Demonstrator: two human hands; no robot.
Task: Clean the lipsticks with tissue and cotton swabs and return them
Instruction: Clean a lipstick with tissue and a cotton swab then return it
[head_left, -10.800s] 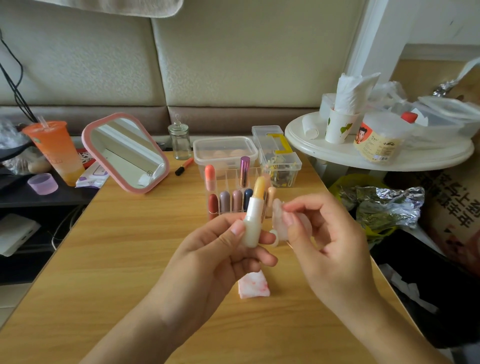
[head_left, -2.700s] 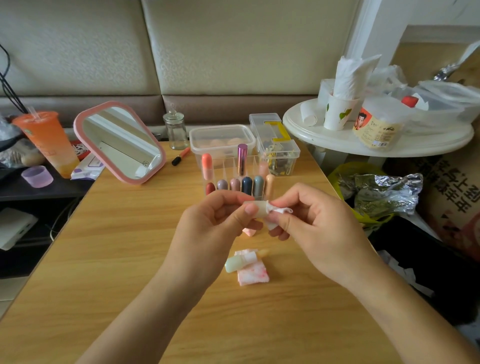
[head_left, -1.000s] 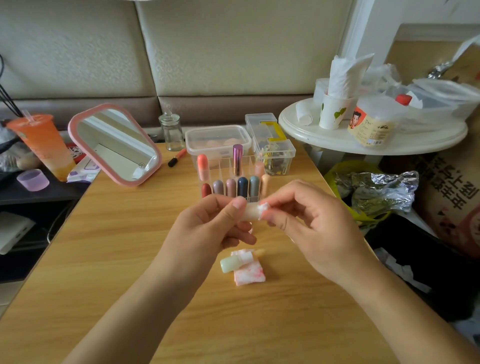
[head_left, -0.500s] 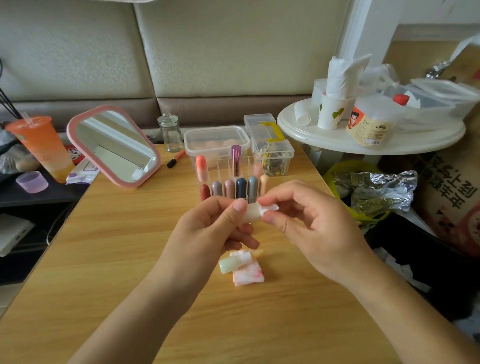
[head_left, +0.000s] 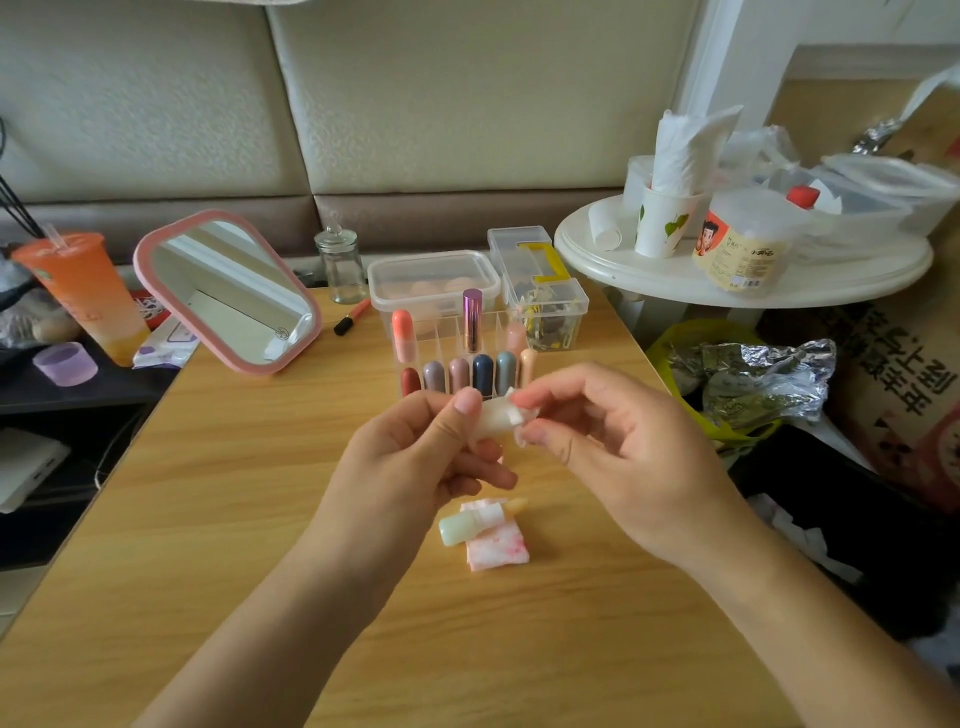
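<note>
Since the first frame the pale green lip-balm tube with its yellow tip (head_left: 467, 525) has left my left hand (head_left: 415, 457) — it now lies uncapped on the wooden table (head_left: 234, 519), resting across a folded white tissue stained pink (head_left: 498, 553), just below my hands. My left hand grips the frosted white plastic cap (head_left: 491, 418) instead, thumb on top and fingers curled beneath, its open end turned to the right. My right hand (head_left: 613, 457) pinches a small scrap of white tissue (head_left: 522, 415) between thumb and forefinger at the cap's mouth — how far inside it reaches I cannot tell. Behind my hands stands the clear acrylic organiser (head_left: 452, 332), with lipsticks (head_left: 483, 371) upright in its compartments.
</note>
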